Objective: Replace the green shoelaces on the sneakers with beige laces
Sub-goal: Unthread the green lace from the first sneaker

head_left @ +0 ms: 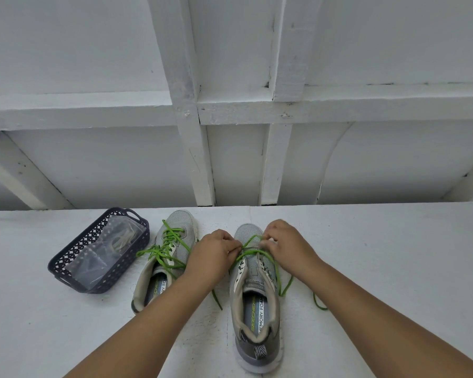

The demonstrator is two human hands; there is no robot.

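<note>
From the head view, two gray shoes sit on a white table. The left hand (pixel 216 251) and right hand (pixel 283 245) both pinch the green lace (pixel 250 252) on the right shoe (pixel 254 296), fingers curled tight on it near the toe. The left shoe (pixel 164 263) is laced all the way. The beige laces (pixel 123 240) wait in a bag in the basket (pixel 66 259). A hard tug could snag the lace in a hole and drag the shoe.

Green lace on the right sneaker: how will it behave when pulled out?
Probably floppy: the green lace trails in loose curves on the table. It may snag at the eyelets, and the right sneaker looks light, so it might shift.
</note>
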